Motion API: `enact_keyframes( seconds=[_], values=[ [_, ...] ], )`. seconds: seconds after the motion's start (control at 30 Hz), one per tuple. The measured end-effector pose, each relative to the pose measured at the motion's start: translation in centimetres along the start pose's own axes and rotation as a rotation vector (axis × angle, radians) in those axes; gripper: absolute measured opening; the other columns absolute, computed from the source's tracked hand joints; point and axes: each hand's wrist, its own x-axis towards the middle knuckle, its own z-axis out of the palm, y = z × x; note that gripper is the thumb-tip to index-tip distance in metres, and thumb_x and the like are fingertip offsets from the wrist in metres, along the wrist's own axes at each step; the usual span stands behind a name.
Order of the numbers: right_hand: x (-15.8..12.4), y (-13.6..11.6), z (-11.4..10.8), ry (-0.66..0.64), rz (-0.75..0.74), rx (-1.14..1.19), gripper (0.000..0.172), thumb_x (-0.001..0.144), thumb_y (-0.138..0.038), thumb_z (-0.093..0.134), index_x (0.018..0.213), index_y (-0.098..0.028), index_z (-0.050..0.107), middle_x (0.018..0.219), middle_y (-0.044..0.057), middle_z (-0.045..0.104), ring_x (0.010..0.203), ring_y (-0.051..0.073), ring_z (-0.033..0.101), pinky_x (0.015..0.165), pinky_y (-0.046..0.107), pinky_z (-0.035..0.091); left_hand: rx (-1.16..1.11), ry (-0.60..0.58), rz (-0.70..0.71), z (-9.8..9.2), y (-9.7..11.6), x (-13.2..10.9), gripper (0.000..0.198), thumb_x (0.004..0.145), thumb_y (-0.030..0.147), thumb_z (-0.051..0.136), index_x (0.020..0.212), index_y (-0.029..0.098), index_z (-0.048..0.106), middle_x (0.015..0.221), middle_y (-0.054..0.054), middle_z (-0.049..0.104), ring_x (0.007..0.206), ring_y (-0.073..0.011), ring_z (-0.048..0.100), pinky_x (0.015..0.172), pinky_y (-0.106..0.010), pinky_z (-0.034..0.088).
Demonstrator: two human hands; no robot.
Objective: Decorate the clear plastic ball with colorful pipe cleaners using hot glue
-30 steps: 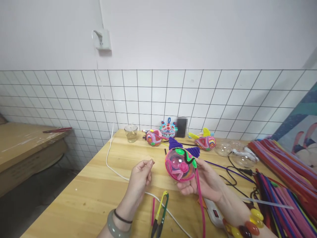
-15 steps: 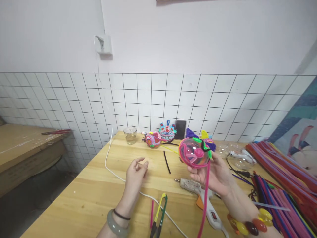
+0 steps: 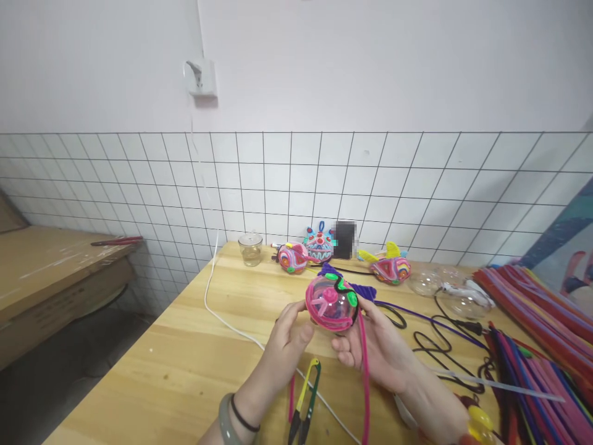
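A clear plastic ball [image 3: 343, 306] trimmed with pink, green and black pipe cleaners is held up over the table. My right hand [image 3: 377, 346] supports it from the right and below, fingers curled behind it. At its left rim, my left hand [image 3: 288, 340] has its fingers against the ball, the thumb in front and below. One long pink pipe cleaner [image 3: 365, 377] hangs from the ball's right side. Purple pipe-cleaner fins [image 3: 364, 290] show behind the ball. Below the hands lie thread snips [image 3: 306, 398] with yellow and green handles, beside a short pink pipe cleaner piece [image 3: 291, 398].
Finished pipe-cleaner fish [image 3: 391, 270] and a blue monster ball [image 3: 319, 246] stand at the back near a glass cup [image 3: 251, 250]. Clear ball halves [image 3: 426, 283] and bundles of pipe cleaners [image 3: 523, 371] lie on the right. A white cord [image 3: 231, 322] crosses the table.
My right hand has brought the ball left and lower. My left hand has moved right from bare table to the ball's left rim. My right arm now covers most of the glue gun.
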Motion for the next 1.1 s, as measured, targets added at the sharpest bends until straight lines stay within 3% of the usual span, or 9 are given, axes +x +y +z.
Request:
enact_keyframes(
  seconds=[0.07, 0.17, 0.37, 0.57, 0.63, 0.7, 0.8, 0.93, 1.1],
  values=[
    [0.0, 0.2, 0.4, 0.022, -0.008, 0.005, 0.04, 0.094, -0.044, 0.042, 0.09, -0.015, 0.07, 0.082, 0.006, 0.074, 0.061, 0.016, 0.069, 0.054, 0.024, 0.053, 0.024, -0.008, -0.01, 0.2, 0.0, 0.0, 0.042, 0.087, 0.046, 0.051, 0.12, 0.022, 0.059, 0.122, -0.012, 0.061, 0.115, -0.026, 0.054, 0.098, -0.04, 0.039],
    [0.0, 0.6, 1.0, 0.074, -0.029, -0.006, 0.034, 0.092, -0.042, 0.048, 0.09, -0.016, 0.069, 0.078, 0.005, 0.073, 0.058, 0.015, 0.068, 0.051, 0.022, 0.052, 0.306, 0.048, 0.072, 0.2, 0.4, -0.1, 0.03, 0.086, 0.042, 0.054, 0.104, 0.021, 0.064, 0.104, -0.01, 0.066, 0.101, -0.0266, 0.057, 0.089, -0.042, 0.043],
    [-0.1, 1.1, 1.6, 0.175, -0.061, 0.035, 0.033, 0.096, -0.039, 0.042, 0.088, -0.017, 0.066, 0.071, 0.002, 0.07, 0.054, 0.015, 0.067, 0.049, 0.023, 0.052, 0.799, 0.138, 0.445, -0.3, 0.4, 0.3, 0.021, 0.089, 0.035, 0.051, 0.085, 0.018, 0.062, 0.087, -0.009, 0.062, 0.087, -0.0244, 0.054, 0.077, -0.04, 0.044],
    [0.0, 0.8, 1.6, 0.253, -0.031, 0.095, 0.041, 0.097, -0.039, 0.04, 0.075, -0.015, 0.064, 0.061, 0.002, 0.067, 0.049, 0.013, 0.063, 0.047, 0.022, 0.05, 0.816, 0.043, 0.602, 0.2, 0.6, -0.1, 0.02, 0.091, 0.018, 0.047, 0.075, 0.018, 0.06, 0.072, -0.005, 0.06, 0.074, -0.0191, 0.051, 0.067, -0.033, 0.04],
    [0.0, 0.4, 1.4, 0.262, -0.04, 0.124, 0.042, 0.096, -0.039, 0.04, 0.072, -0.014, 0.064, 0.058, 0.003, 0.066, 0.049, 0.013, 0.062, 0.049, 0.022, 0.05, 0.656, 0.026, 0.545, 0.3, 0.8, -0.4, 0.023, 0.092, 0.019, 0.045, 0.073, 0.019, 0.058, 0.07, -0.004, 0.058, 0.072, -0.0181, 0.051, 0.067, -0.032, 0.04],
    [-0.1, -0.2, 1.2, 0.271, -0.06, 0.154, 0.045, 0.096, -0.041, 0.04, 0.069, -0.015, 0.064, 0.054, 0.004, 0.064, 0.048, 0.012, 0.061, 0.049, 0.022, 0.05, 0.423, 0.14, 0.381, 0.1, 0.9, -0.4, 0.026, 0.092, 0.023, 0.043, 0.07, 0.02, 0.056, 0.068, -0.003, 0.055, 0.069, -0.0171, 0.05, 0.067, -0.031, 0.039],
    [-0.5, -1.2, 1.0, 0.286, -0.093, 0.204, 0.048, 0.096, -0.045, 0.038, 0.068, -0.015, 0.064, 0.053, 0.005, 0.062, 0.046, 0.012, 0.058, 0.047, 0.021, 0.048, 0.005, 0.495, 0.058, -0.8, 0.9, 0.3, 0.028, 0.09, 0.034, 0.047, 0.066, 0.021, 0.052, 0.065, 0.0, 0.049, 0.065, -0.0153, 0.048, 0.064, -0.028, 0.039],
    [-0.6, -2.0, 0.9, 0.288, -0.12, 0.249, 0.048, 0.096, -0.046, 0.037, 0.069, -0.016, 0.063, 0.053, 0.005, 0.06, 0.046, 0.012, 0.057, 0.046, 0.021, 0.046, -0.61, 0.877, -0.209, -3.3, -0.3, 2.1, 0.025, 0.081, 0.037, 0.059, 0.065, 0.02, 0.05, 0.061, 0.003, 0.047, 0.059, -0.011, 0.046, 0.061, -0.024, 0.041],
    [-0.5, -1.9, 0.8, 0.292, -0.13, 0.27, 0.046, 0.096, -0.045, 0.038, 0.069, -0.016, 0.062, 0.053, 0.005, 0.06, 0.045, 0.011, 0.057, 0.046, 0.02, 0.046, -0.631, 0.958, -0.35, -5.2, -2.0, 3.1, 0.023, 0.081, 0.035, 0.057, 0.068, 0.021, 0.045, 0.061, 0.004, 0.047, 0.053, -0.0098, 0.047, 0.055, -0.023, 0.041]
  ],
)
